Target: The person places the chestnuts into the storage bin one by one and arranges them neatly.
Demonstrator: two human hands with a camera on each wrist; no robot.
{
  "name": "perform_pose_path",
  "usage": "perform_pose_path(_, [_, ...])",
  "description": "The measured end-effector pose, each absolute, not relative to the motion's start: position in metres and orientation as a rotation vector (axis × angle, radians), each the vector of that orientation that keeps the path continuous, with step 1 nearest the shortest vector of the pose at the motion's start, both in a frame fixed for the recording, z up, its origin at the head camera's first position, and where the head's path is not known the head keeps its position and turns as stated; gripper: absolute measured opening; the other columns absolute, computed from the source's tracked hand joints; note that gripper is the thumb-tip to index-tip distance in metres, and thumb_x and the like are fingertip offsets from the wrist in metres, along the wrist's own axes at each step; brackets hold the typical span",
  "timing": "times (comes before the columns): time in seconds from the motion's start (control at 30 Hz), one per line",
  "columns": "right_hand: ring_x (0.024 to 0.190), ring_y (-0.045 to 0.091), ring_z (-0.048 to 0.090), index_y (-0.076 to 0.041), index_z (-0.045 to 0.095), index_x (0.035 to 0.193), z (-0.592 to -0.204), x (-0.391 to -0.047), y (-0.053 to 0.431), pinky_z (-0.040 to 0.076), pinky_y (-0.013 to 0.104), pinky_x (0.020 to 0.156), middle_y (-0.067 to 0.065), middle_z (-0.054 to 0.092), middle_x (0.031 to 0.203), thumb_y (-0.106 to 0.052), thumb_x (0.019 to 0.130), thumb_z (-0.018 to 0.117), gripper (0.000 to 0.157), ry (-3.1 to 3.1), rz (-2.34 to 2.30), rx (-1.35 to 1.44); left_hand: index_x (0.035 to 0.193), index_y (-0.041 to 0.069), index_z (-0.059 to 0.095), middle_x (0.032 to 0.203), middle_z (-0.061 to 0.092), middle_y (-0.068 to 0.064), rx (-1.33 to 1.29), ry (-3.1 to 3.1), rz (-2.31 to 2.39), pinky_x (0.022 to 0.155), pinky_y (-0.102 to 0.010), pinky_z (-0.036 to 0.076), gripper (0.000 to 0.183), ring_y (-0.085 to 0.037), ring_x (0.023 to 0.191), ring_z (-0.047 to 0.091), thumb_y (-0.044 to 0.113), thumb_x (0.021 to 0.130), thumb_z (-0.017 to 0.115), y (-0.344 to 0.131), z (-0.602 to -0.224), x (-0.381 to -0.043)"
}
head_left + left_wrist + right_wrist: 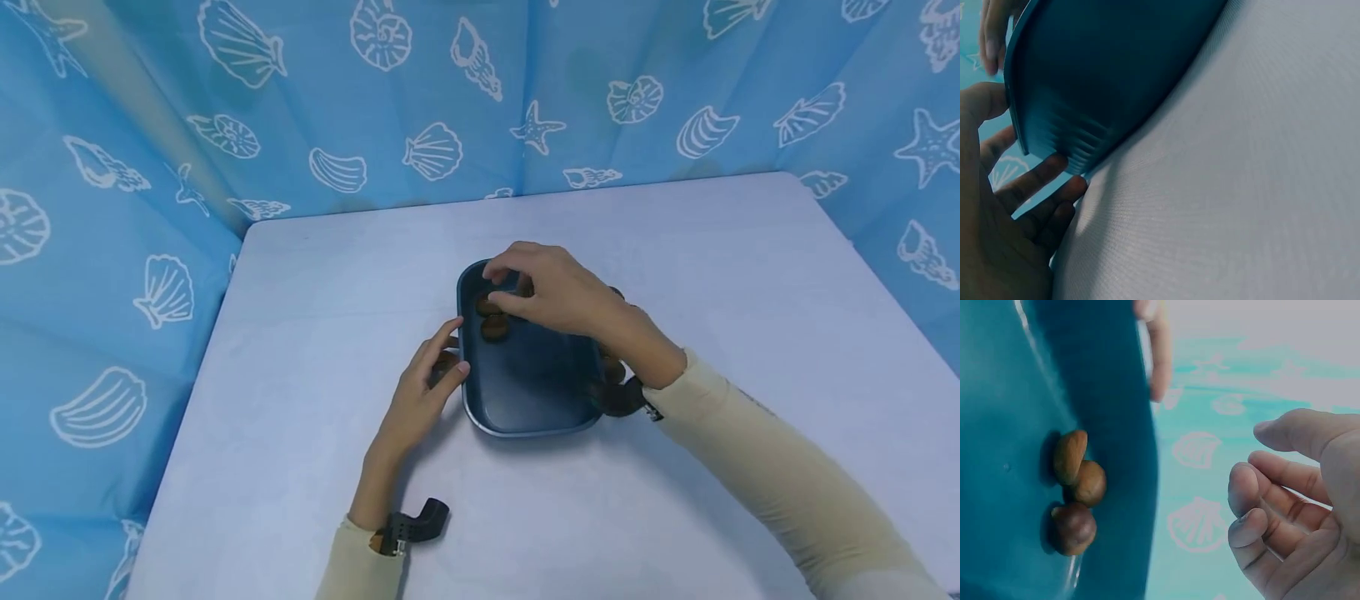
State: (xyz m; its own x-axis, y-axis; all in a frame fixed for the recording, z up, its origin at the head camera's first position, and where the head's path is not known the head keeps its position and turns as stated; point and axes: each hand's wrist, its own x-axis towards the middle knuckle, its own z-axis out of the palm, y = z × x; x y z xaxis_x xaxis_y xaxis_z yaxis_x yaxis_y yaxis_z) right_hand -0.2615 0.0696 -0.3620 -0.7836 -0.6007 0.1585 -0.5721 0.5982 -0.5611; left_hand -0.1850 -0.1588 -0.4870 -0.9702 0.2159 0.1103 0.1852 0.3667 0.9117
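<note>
A dark blue tray [534, 433] stands on the table. In the right wrist view, an almond [1070, 456], a light brown round nut [1089, 483] and a darker round nut [1074, 528] lie close together near one of its walls. At the tray's left side is my left hand [416, 396]; thumb and index finger touch the rim, and other fingers [1035, 181] spread against the outer wall. Over the far part of the tray hovers my right hand [555, 287], its fingers loosely bent and nothing visible between them. It partly covers the nuts in the head view.
Brown shapes show outside the tray, one by the left hand [442, 364] and one under the right forearm [612, 369]; their kind is unclear. A white cloth [337, 292] covers the table. Behind hangs a blue curtain [570, 50] with shell prints.
</note>
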Motion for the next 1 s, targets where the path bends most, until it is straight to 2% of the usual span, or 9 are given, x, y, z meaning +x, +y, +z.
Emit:
perform_pose_path(0.2, [0.084, 0.012, 0.061, -0.015, 0.067, 0.123, -0.36, -0.234, 0.106, 0.053, 0.035, 0.071, -0.001, 0.064, 0.114, -0.023, 0.097, 0.068, 0.028, 2.843, -1.033, -0.885, 0.154, 0.038, 0.037, 0.135, 0.051, 0.003, 0.385, 2.591, 1.685, 0.098, -0.045, 0.045, 0.055, -0.017, 0.114, 0.054, 0.036, 0.102, 0.057, -0.156, -0.484, -0.184])
perform_pose_path(0.33, [0.079, 0.01, 0.058, -0.017, 0.067, 0.121, -0.367, -0.219, 0.131, 0.051, 0.033, 0.067, -0.001, 0.064, 0.111, -0.022, 0.097, 0.068, 0.025, 2.896, -1.095, -0.847, 0.153, 0.04, 0.037, 0.135, 0.052, 0.002, 0.374, 2.606, 1.671, 0.098, -0.045, 0.045, 0.055, -0.017, 0.114, 0.055, 0.038, 0.102, 0.056, -0.156, -0.483, -0.183])
perform_pose_path(0.57, [0.078, 0.009, 0.056, -0.016, 0.069, 0.12, -0.39, -0.198, 0.165, 0.049, 0.028, 0.067, -0.004, 0.064, 0.105, -0.017, 0.097, 0.067, 0.023, 2.956, -1.157, -0.747, 0.152, 0.042, 0.038, 0.135, 0.052, 0.001, 0.354, 2.595, 1.703, 0.098, -0.046, 0.045, 0.054, -0.018, 0.114, 0.055, 0.035, 0.102, 0.057, -0.16, -0.488, -0.182])
perform_pose_path(0.73, [0.077, 0.011, 0.056, -0.015, 0.07, 0.118, -0.406, -0.183, 0.184, 0.05, 0.028, 0.063, -0.002, 0.066, 0.107, -0.016, 0.096, 0.069, 0.022, 2.991, -1.086, -0.605, 0.152, 0.045, 0.037, 0.136, 0.051, 0.0, 0.354, 2.57, 1.712, 0.099, -0.046, 0.044, 0.054, -0.019, 0.115, 0.055, 0.038, 0.102, 0.056, -0.162, -0.489, -0.181])
perform_pose_path(1.0, [0.077, 0.012, 0.058, -0.013, 0.071, 0.116, -0.417, -0.163, 0.203, 0.051, 0.026, 0.063, 0.0, 0.067, 0.108, -0.015, 0.094, 0.071, 0.023, 3.024, -0.986, -0.511, 0.153, 0.041, 0.038, 0.135, 0.052, 0.001, 0.377, 2.562, 1.732, 0.098, -0.045, 0.045, 0.054, -0.019, 0.114, 0.055, 0.041, 0.102, 0.057, -0.157, -0.486, -0.183])
